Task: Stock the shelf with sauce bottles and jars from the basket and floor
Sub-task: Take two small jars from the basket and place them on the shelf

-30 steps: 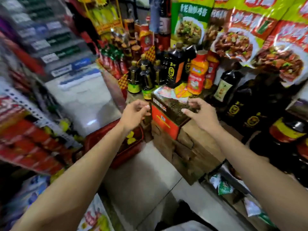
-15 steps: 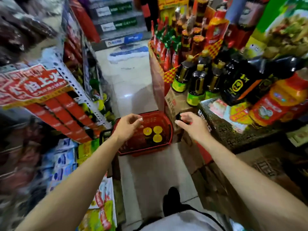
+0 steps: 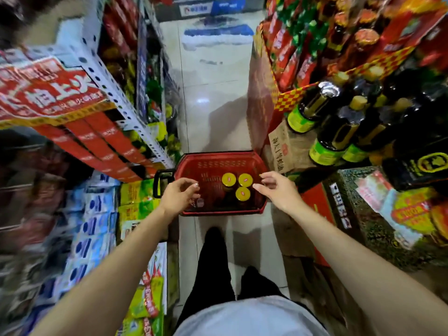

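Red basket [image 3: 252, 163] on floor, three jars [image 3: 228, 179] inside. Left hand [image 3: 178, 196], right hand [image 3: 278, 190]: grip apart, empty, above. Risk: tight cluster, neighbour jar knocked during lift.

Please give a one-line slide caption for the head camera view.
Both empty hands, left hand and right hand, reach toward three yellow-lidded jars in a red basket.

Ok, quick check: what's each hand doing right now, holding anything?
Left hand: open, fingers loosely curled, empty, over the red plastic basket.
Right hand: open, empty, beside the three yellow-lidded jars.
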### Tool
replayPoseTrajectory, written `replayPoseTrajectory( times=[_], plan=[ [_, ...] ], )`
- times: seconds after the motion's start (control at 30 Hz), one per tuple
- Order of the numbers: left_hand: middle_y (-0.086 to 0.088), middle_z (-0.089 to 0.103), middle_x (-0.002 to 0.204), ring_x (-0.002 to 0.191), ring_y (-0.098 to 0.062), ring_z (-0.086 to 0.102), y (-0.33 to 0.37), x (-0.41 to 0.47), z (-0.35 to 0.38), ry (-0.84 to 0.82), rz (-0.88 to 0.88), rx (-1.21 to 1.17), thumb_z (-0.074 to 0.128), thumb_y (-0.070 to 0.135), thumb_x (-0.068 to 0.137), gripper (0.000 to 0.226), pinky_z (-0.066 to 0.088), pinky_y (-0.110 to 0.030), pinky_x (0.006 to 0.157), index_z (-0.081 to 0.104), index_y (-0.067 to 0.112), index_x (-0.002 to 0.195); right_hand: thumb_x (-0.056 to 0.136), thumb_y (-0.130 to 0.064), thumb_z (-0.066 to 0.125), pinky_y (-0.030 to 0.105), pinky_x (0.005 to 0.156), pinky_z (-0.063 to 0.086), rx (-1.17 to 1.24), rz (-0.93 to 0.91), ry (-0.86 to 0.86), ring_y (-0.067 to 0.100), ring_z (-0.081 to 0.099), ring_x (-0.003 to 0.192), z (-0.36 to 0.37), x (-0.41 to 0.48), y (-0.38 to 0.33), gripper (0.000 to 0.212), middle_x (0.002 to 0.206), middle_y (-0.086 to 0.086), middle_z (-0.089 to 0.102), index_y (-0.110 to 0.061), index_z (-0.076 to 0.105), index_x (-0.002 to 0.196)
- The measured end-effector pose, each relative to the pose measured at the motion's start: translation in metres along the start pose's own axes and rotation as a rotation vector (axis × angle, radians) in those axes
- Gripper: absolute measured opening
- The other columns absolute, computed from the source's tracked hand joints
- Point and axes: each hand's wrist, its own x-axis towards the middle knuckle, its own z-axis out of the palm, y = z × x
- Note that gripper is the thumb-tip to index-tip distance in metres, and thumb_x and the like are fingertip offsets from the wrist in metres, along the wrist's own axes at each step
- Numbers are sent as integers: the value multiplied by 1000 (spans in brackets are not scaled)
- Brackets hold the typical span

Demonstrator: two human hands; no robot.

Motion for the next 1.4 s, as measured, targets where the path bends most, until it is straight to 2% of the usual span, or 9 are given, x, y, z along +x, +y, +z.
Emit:
replayPoseTrajectory(
  times=[0.27,0.53,0.7,0.83,0.93,1.03,1.13,1.27,1.4],
  plan=[
    [-6,60,81,49,6,60,-23,81,-30,-72,-136,75,50,6,92,5,42,-10,48,54,8,95,78,-24,73,36,85,48,-11,240,2,18,59,88,44,66,2,37,86,-1,59,-11,60,110],
    [-2,60,77,46,5,59,-36,152,-26,-123,-247,85,50,7,93,12,43,-9,46,54,14,84,74,-38,73,50,87,51,68,403,-36,28,66,93,73,124,36,20,91,-1,66,-34,56,84],
    [-3,58,81,43,1,61,-70,193,-10,-50,-381,-48,47,12,95,7,44,-10,42,51,10,90,83,-24,67,33,73,47,234,492,-46,27,64,92,96,152,45,15,103,14,66,-24,56,93],
    [-3,59,85,60,-10,64,-108,224,8,-60,-458,-46,48,18,95,11,45,-13,47,52,18,84,87,-21,63,29,63,47,409,641,-79,22,61,79,113,184,72,17,96,9,60,-16,55,101],
    [-1,59,92,77,-15,64,-142,252,20,-126,-500,-8,51,23,94,9,47,-22,62,53,23,85,89,-17,61,30,64,48,535,740,-26,22,60,74,128,214,101,7,89,9,58,-18,54,92],
    [-5,60,97,79,-14,63,-189,284,33,-104,-531,15,54,21,92,4,47,-24,63,53,17,94,90,-15,57,31,67,48,540,831,-23,20,60,76,151,249,141,6,86,6,58,-11,55,95],
    [-6,62,106,86,-21,63,-228,301,52,-72,-546,85,57,21,90,18,51,-35,75,50,17,106,91,-13,56,34,77,47,557,886,-25,24,60,90,175,269,171,19,100,7,59,-9,52,109],
    [0,59,104,91,-15,54,-272,324,83,-49,-492,277,58,24,89,34,33,-20,71,51,14,121,93,-15,54,34,84,46,592,984,-30,28,56,108,211,300,214,35,113,7,55,-6,48,126],
    [-2,58,125,113,-20,54,-316,342,112,-67,-491,287,63,26,85,45,38,-22,84,48,17,127,94,-17,51,36,91,45,665,1045,-26,30,55,116,245,325,252,38,130,8,52,-7,44,130]
  ],
)
